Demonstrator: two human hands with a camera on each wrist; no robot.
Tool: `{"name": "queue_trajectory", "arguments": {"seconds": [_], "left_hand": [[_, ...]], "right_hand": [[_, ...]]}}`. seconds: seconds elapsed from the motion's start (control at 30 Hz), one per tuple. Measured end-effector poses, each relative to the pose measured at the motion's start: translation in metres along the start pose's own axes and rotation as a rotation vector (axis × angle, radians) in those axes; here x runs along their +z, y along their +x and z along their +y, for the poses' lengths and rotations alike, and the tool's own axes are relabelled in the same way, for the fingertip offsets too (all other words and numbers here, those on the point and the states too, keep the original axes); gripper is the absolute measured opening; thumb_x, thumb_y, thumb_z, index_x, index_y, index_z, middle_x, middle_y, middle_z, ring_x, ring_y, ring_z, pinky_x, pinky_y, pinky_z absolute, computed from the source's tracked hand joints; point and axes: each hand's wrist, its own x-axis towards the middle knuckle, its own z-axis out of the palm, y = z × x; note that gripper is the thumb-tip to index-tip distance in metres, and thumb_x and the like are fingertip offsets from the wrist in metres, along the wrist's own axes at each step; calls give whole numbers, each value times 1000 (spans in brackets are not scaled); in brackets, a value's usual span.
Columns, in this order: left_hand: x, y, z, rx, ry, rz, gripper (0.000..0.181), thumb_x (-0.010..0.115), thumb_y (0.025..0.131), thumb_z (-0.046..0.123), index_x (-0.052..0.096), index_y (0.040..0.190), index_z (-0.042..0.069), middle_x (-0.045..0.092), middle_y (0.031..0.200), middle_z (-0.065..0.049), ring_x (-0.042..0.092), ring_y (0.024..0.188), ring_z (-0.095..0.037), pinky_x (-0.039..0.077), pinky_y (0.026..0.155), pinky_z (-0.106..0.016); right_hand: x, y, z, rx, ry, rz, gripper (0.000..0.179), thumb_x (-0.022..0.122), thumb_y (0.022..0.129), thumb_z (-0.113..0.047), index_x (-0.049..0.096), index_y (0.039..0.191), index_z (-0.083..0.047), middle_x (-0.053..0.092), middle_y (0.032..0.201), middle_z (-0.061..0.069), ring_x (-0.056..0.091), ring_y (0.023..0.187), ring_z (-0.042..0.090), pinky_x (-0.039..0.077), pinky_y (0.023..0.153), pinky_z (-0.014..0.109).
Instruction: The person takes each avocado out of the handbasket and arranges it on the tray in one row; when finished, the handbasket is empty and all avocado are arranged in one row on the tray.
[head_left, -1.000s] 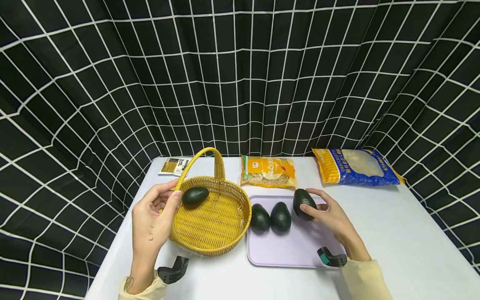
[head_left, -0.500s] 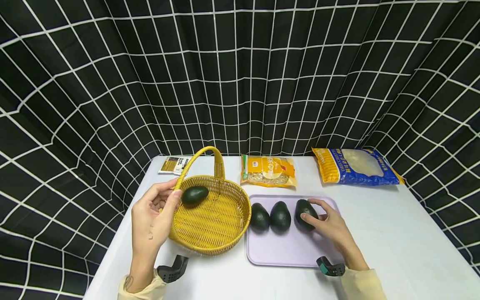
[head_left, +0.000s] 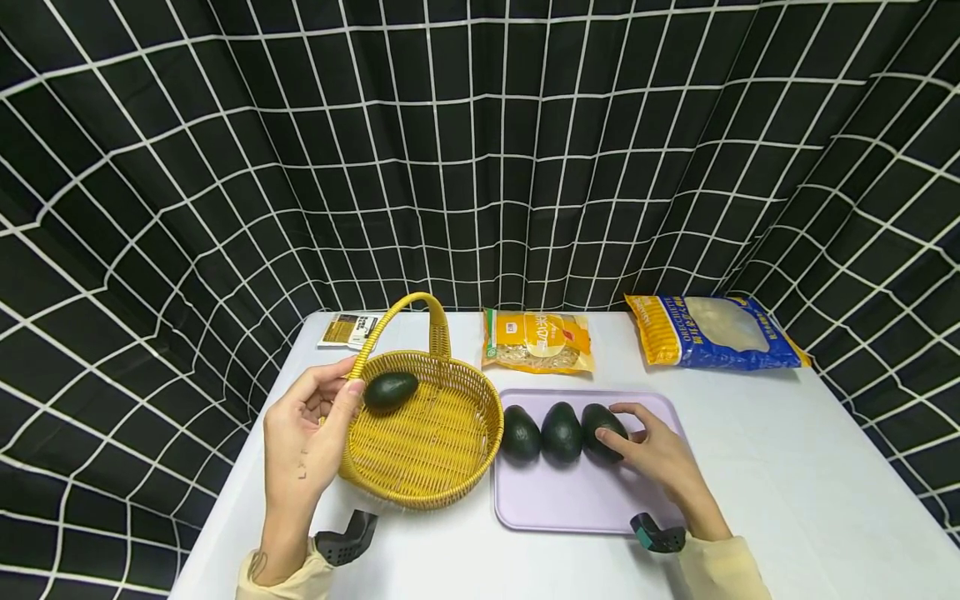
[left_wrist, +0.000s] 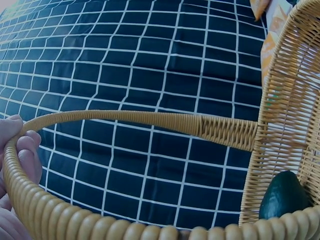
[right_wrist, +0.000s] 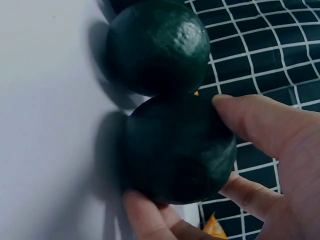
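Observation:
My left hand (head_left: 306, 429) pinches the arched handle (head_left: 390, 315) of a yellow woven basket (head_left: 420, 500); the left wrist view shows thumb and fingers curled round it. One dark green avocado (head_left: 391, 391) lies on its side within the basket, towards the left. On the lilac tray (head_left: 570, 508) my right hand (head_left: 660, 450) grips an avocado (right_wrist: 180, 150) between thumb and fingers. That avocado touches the middle avocado (head_left: 561, 433), and a further avocado (head_left: 520, 435) sits left of it, close to the basket's rim.
Behind the tray lies an orange food packet (head_left: 537, 342). A blue and yellow pasta bag (head_left: 716, 332) is at the back right, and a small packet (head_left: 348, 330) at the back left. Black grid cloth (head_left: 495, 167) hangs behind the white table (head_left: 810, 483).
My right hand has lowered its avocado onto the tray and shifted it left against the middle one. The left hand and the basket stay in place.

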Motion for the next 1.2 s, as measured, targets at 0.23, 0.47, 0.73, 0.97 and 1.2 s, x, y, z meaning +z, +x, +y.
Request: {"name": "queue_trajectory", "arguments": {"seconds": [0.23,0.47,0.73,0.97,1.2], "left_hand": [[-1,-1,0,-5,-12,-2,22,73,91,0,74,112,3,67,83,-1,60,66,-10,51,59,-15],[0,1,0,1,-3,-4,21,73,91,0,74,112,2,67,82,-1,60,66,-10,51,59,-16],[0,-1,1,13,-3,-7,21,73,91,1,74,112,2,66,82,-2,60,66,-9,50,59,-15],[0,0,0,10,-12,-6,21,73,91,1,74,113,2,67,82,0,60,66,-9,50,59,-15],[0,-1,1,5,-17,0,21,73,91,1,74,112,3,67,82,-1,60,66,-9,50,59,-15]], "right_hand": [[0,-1,-1,-6,-25,-29,65,74,90,-48,50,142,-17,74,98,14,69,72,19,45,65,31],[-2,1,3,-12,15,-74,65,71,94,-45,47,143,-11,73,99,16,69,74,19,47,68,31],[-7,2,5,-16,34,-103,66,67,97,-45,45,146,-6,71,108,21,69,79,20,51,70,31],[-9,1,2,-23,31,-109,69,66,96,-48,45,147,-6,70,113,24,70,82,23,53,71,31],[-14,5,-5,-80,-96,9,73,65,95,-53,43,149,-8,64,124,26,65,110,35,54,85,45]]}}
